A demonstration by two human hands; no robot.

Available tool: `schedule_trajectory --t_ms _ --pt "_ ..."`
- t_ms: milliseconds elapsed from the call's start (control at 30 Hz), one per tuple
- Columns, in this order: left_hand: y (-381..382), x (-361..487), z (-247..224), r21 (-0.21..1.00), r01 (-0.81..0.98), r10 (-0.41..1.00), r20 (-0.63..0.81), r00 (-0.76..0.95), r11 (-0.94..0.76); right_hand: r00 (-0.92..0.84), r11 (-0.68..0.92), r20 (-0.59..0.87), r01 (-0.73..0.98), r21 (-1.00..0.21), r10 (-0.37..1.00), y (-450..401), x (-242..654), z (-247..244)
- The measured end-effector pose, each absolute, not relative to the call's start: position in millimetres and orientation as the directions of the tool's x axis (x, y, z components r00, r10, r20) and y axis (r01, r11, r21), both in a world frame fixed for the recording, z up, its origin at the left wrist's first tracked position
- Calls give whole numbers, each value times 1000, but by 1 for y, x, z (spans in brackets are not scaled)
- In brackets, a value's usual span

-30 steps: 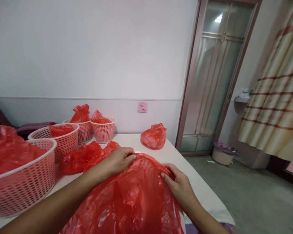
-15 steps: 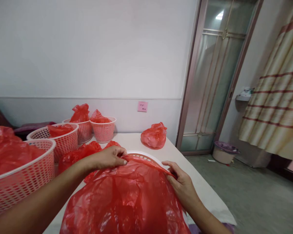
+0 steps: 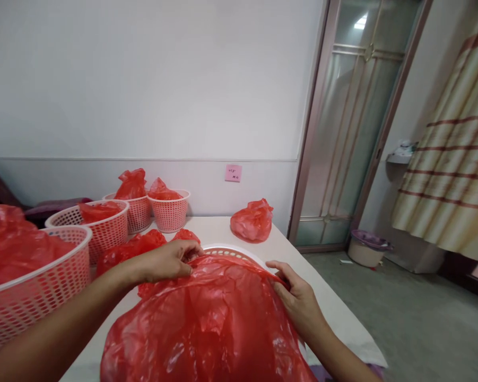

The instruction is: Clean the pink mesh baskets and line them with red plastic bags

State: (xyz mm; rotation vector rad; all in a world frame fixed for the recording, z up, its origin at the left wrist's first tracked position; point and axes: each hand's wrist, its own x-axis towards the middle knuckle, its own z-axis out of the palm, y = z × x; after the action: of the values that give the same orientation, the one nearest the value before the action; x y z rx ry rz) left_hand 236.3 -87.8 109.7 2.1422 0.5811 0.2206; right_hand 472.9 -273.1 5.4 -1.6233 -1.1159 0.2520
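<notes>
A large red plastic bag (image 3: 207, 323) spreads over the near part of a white basket (image 3: 254, 257), whose far rim with its holes shows behind the bag's edge. My left hand (image 3: 175, 260) pinches the bag's edge at the rim's left side. On the right side, my right hand (image 3: 294, 292) grips the same edge between thumb and fingers, close to the rim. Most of the basket is hidden under the red plastic.
Several white perforated baskets (image 3: 35, 270) holding red bags stand along the left. Loose red bags (image 3: 135, 249) lie beside my left arm. A red bundle (image 3: 251, 220) sits at the back of the white table (image 3: 330, 297). A lined bin (image 3: 366, 252) stands on the floor.
My left hand has slid a little to the left along the bag's edge, and more of the basket's rim shows. My right hand has hardly moved.
</notes>
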Motion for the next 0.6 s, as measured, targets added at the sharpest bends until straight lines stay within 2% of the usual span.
schedule_trajectory --t_ms 100,267,600 --pt "-88 230 108 805 345 542 -34 840 -482 544 46 366 513 -857 755 -272 474 5" --pt "-80 229 94 776 378 678 86 730 -505 545 59 379 514 -855 748 -269 477 5" --pt "-73 230 66 647 414 731 350 585 -641 530 49 390 546 -836 753 -268 477 6"
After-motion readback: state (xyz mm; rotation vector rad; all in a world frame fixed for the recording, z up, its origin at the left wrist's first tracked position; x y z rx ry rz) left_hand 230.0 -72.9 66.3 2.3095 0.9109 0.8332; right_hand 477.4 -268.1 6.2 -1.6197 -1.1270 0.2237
